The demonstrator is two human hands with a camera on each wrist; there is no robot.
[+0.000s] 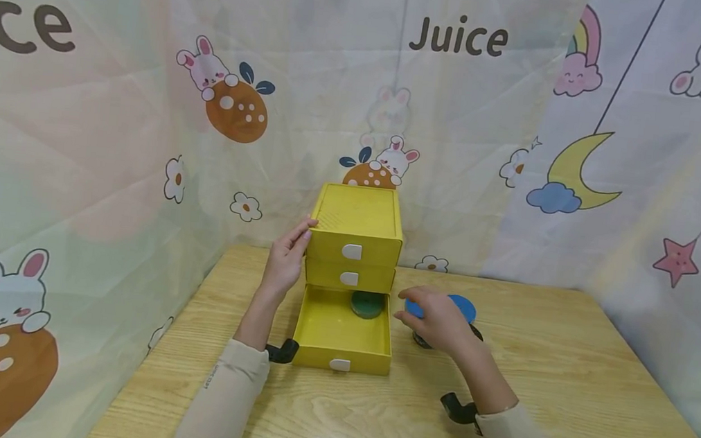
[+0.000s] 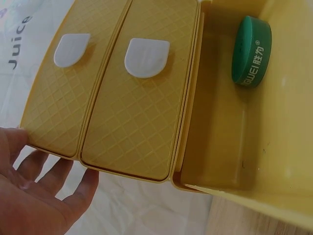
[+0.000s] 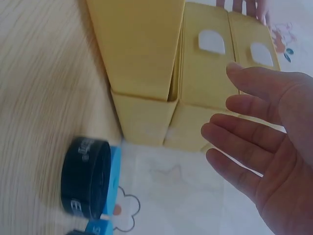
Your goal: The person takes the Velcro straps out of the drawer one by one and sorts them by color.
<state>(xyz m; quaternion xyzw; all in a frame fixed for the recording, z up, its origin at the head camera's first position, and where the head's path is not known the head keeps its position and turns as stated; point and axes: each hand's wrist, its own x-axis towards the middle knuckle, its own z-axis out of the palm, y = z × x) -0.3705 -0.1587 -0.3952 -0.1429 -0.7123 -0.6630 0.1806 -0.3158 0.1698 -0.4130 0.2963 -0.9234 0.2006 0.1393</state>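
Observation:
A small yellow chest of three drawers point(image 1: 357, 209) stands on the table with its bottom drawer point(image 1: 340, 336) pulled out. In that drawer's back right corner lies a green roll of tape point(image 2: 252, 51) with white lettering. My left hand point(image 1: 284, 263) rests against the chest's upper left side, fingertips at the edge. To the right of the chest, my right hand point(image 3: 264, 137) hovers with spread fingers and holds nothing. Below it in the head view, a blue roll point(image 1: 464, 307) sits over a black roll point(image 3: 83, 177), partly hidden by the hand.
White tabs point(image 1: 352, 252) mark the drawer fronts. Another blue roll point(image 3: 101, 227) shows at the lower edge of the right wrist view. The wooden table point(image 1: 535, 402) is backed by a printed cloth point(image 1: 313, 70). Black wrist mounts point(image 1: 459, 408) stick out from the cuffs.

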